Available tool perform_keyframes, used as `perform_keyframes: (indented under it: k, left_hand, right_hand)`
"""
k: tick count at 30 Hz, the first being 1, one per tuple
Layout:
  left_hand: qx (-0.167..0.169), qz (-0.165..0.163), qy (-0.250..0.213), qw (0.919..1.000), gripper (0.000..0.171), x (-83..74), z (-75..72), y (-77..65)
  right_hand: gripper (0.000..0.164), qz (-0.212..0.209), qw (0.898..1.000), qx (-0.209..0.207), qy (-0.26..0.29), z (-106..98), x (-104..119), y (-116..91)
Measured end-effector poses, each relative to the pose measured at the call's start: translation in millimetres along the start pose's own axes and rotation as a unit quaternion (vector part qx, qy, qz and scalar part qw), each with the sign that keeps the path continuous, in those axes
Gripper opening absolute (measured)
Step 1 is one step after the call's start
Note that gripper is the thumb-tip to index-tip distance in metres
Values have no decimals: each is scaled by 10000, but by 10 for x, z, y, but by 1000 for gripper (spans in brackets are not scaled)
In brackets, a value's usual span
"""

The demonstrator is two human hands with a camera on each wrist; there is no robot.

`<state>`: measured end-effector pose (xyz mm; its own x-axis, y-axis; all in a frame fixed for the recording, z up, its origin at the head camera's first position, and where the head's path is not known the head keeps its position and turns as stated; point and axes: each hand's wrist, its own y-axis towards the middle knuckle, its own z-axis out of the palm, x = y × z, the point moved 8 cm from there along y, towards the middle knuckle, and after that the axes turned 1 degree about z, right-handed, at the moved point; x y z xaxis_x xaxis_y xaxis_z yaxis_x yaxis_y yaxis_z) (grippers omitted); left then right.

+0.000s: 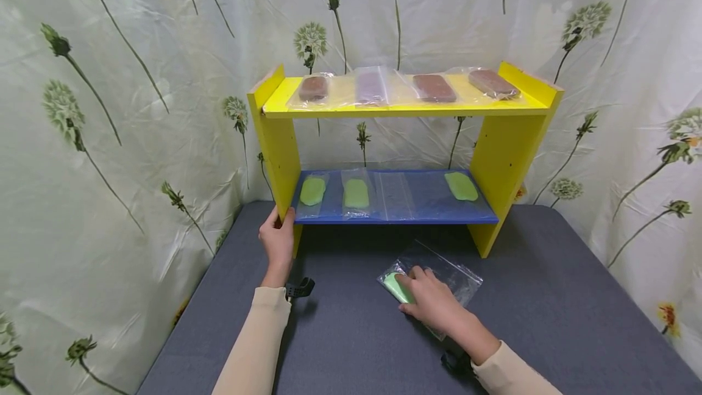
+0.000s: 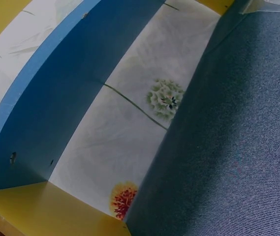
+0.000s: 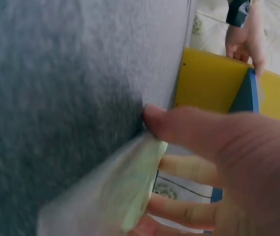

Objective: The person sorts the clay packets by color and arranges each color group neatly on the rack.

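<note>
My right hand (image 1: pixel 433 300) pinches a light green soap bar (image 1: pixel 397 286) inside a clear zip bag (image 1: pixel 457 278), low over the table in front of the shelf unit. In the right wrist view the thumb lies on one side of the bagged soap bar (image 3: pixel 142 191) and the fingers on the other. With curled fingers my left hand (image 1: pixel 278 242) grips the front edge of the yellow left side panel (image 1: pixel 272 157), just beside the blue lower shelf (image 1: pixel 433 222). Only a sliver of that hand shows in the left wrist view, next to the panel (image 2: pixel 56 206).
On the lower shelf lie bagged green bars (image 1: pixel 313 191) and clear plastic film (image 1: pixel 395 197). Bagged brown bars (image 1: pixel 434 88) and a purple one (image 1: pixel 371 86) lie on the yellow top shelf (image 1: pixel 406 113). A flower-print curtain (image 1: pixel 137 139) surrounds the grey table (image 1: pixel 351 334).
</note>
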<state>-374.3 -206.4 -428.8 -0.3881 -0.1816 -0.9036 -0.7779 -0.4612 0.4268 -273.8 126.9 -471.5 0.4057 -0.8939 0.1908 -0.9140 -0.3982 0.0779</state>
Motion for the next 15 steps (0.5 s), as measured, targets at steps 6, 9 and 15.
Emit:
perform_keyframes:
  k: [6,9,15]
  left_hand:
    - [-11,-86,34,10000,30,14,-5,-6]
    - [0,-74,12,10000,30,14,-4,-8]
    - [-4,-20,-63,10000,31,9,9,-3]
  right_hand:
    - [51,-258,9995,-128,112,-52,-1,31]
    - [45,-391,9982,-348,292,-110,-6,36]
    - [39,-570,9924,-637,885,-291,-14,28]
